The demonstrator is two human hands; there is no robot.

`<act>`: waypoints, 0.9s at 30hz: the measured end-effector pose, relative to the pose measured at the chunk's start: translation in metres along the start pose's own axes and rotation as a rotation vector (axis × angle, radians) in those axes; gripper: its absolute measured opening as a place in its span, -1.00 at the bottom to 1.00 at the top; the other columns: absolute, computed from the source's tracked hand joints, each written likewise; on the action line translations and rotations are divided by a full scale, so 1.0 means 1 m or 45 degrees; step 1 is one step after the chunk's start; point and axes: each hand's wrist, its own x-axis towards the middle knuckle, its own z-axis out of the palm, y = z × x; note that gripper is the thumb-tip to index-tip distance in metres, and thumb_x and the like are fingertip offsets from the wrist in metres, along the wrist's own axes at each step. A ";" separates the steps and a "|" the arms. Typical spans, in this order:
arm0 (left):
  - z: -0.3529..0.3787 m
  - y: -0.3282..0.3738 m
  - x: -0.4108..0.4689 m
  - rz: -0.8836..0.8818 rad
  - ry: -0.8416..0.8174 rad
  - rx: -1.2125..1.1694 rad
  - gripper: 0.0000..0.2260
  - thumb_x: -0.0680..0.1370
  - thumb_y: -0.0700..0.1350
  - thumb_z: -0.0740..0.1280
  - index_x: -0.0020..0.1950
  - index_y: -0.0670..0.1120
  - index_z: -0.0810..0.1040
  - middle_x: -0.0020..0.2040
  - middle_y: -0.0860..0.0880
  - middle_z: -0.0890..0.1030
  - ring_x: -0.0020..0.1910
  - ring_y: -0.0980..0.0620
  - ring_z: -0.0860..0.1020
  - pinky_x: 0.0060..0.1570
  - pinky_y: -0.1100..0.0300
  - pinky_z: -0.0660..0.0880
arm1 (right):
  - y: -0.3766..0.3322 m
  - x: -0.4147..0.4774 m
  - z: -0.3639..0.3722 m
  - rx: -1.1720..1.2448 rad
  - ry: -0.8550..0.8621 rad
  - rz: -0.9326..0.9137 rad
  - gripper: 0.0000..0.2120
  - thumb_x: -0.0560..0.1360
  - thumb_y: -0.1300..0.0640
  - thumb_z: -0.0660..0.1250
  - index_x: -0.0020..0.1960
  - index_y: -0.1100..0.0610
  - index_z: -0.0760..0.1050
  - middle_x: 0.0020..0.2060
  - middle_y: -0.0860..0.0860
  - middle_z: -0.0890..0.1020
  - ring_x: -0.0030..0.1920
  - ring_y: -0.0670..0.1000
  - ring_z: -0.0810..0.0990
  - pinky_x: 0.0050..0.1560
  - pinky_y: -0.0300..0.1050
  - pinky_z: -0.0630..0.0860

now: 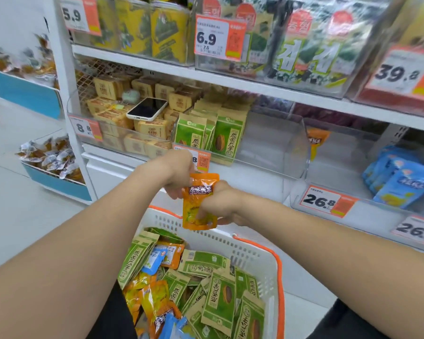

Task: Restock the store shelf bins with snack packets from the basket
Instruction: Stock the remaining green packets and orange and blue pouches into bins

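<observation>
Holding glossy orange packet upright, left hand pinching top, right hand gripping bottom

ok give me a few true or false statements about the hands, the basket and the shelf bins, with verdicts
1. The left hand and right hand both hold one orange packet, clear of the contents of the basket. True.
2. The phone lies in the basket. False: it rests on tan packets in a shelf bin.
3. The basket holds packets of one colour only. False: green, orange and blue ones lie mixed in it.
4. The blue shelf packets sit right of the green shelf packets. True.
</observation>
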 end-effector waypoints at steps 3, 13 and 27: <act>-0.001 0.015 0.002 -0.036 0.210 -0.388 -0.93 0.57 -0.17 0.50 -0.09 -0.12 0.66 -0.18 -0.13 0.73 -0.19 -0.08 0.74 -0.12 0.02 0.72 | -0.010 -0.013 -0.029 0.070 0.130 -0.006 -0.45 0.37 0.33 0.52 0.24 0.09 0.36 0.07 0.08 0.59 0.03 0.09 0.63 -0.01 -0.01 0.67; -0.002 0.068 0.005 0.050 0.513 -1.300 -0.87 0.59 -0.34 0.43 0.03 -0.12 0.64 -0.16 -0.06 0.68 -0.20 0.02 0.65 -0.11 0.10 0.65 | -0.009 -0.032 -0.067 0.305 0.794 -0.524 -0.52 0.42 0.05 0.48 0.19 0.03 0.27 -0.06 -0.06 0.60 -0.05 -0.02 0.62 -0.08 0.00 0.62; 0.031 0.159 0.044 0.502 0.728 -0.799 -0.79 0.67 -0.14 0.25 0.04 0.02 0.68 -0.12 0.11 0.73 -0.08 0.10 0.67 0.03 0.11 0.58 | 0.015 -0.023 -0.201 0.764 1.241 -0.311 -0.40 0.25 -0.25 0.31 0.15 0.10 0.49 0.08 0.08 0.67 0.10 0.19 0.65 0.16 0.23 0.61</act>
